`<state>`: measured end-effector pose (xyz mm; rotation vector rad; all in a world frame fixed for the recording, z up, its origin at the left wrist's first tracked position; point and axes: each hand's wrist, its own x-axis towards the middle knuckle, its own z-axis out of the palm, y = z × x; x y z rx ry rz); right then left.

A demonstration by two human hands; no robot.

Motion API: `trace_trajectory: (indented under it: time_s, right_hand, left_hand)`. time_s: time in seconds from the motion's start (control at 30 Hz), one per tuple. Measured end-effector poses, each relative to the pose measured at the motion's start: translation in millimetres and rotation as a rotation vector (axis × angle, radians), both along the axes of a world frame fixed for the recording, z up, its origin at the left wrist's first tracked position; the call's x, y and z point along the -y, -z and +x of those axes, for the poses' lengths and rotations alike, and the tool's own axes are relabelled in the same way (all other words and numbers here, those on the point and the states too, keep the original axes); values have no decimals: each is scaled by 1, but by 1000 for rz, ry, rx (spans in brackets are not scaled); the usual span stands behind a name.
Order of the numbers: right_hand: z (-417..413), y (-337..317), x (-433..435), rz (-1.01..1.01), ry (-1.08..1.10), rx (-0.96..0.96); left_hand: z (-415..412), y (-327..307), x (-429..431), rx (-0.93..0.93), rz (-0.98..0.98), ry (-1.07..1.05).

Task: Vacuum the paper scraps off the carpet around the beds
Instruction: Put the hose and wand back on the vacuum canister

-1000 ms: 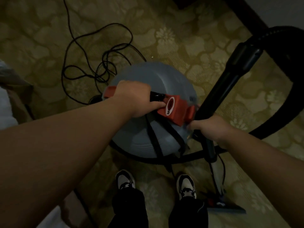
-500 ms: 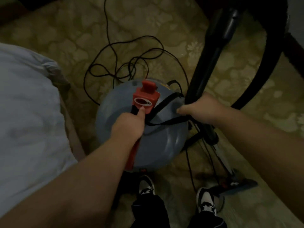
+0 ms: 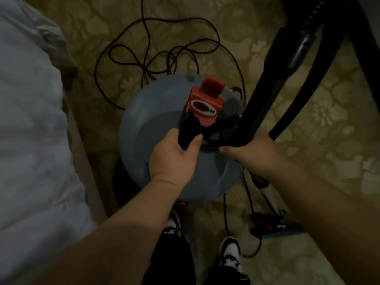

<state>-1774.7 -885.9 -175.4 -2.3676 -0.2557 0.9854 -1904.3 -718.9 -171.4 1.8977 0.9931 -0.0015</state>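
A round grey canister vacuum (image 3: 148,128) stands on the patterned carpet in front of my feet. Its top handle (image 3: 203,103) is red at the far end and black near me. My left hand (image 3: 174,155) grips the black part of that handle. My right hand (image 3: 248,153) grips the black wand (image 3: 273,79), which rises to the upper right and joins a thick black hose (image 3: 308,79). The floor nozzle (image 3: 275,227) lies on the carpet at the lower right. No paper scraps show in this dim view.
A bed with white bedding (image 3: 30,140) fills the left side, close to the vacuum. The black power cord (image 3: 164,50) lies in loose loops on the carpet beyond the canister. Dark furniture (image 3: 366,38) stands at the upper right. My shoes (image 3: 230,254) are just behind the vacuum.
The canister turned so its handle now points away from me instead of across. The view swung left, bringing the bed in. My left hand slid from the handle's middle to its near black end.
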Motion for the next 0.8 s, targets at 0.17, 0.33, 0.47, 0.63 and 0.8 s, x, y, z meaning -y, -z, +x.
trace_trajectory:
  time_s: [0.17,0.33,0.47,0.63,0.8]
  right_hand:
    - [14,11,16,136,124,-94]
    - [45,11,19,234,161,-255]
    - [65,10,20,249,170,-295]
    - [81,16,22,242,167,-316]
    - [84,25,19,245,141,-346]
  left_hand:
    - [41,-1,-7,24,71,22]
    - [64,-5,-9,-10,134,93]
    - [77,-15,-11,-101,64,107]
    - [81,-24,-16,-224,-96,94]
    - [86,-21,-30,-268,-587,16]
